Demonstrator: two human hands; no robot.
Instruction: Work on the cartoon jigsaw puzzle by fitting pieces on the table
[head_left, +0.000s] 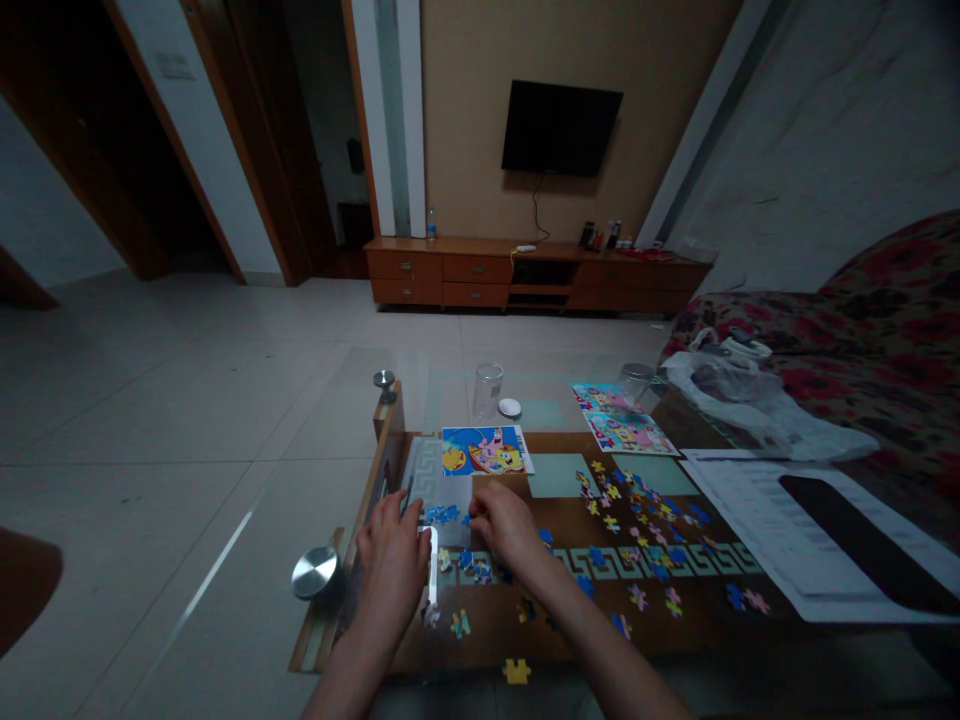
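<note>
Hands (394,560) (504,522) on puzzle pieces (450,515)

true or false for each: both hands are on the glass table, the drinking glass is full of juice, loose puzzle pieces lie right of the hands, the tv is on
1. Both hands, left hand and right hand, rest on the glass table. True.
2. The drinking glass is full of juice. False: it looks empty.
3. Loose puzzle pieces lie right of the hands. True.
4. The TV is on. False: its screen is dark.
</note>
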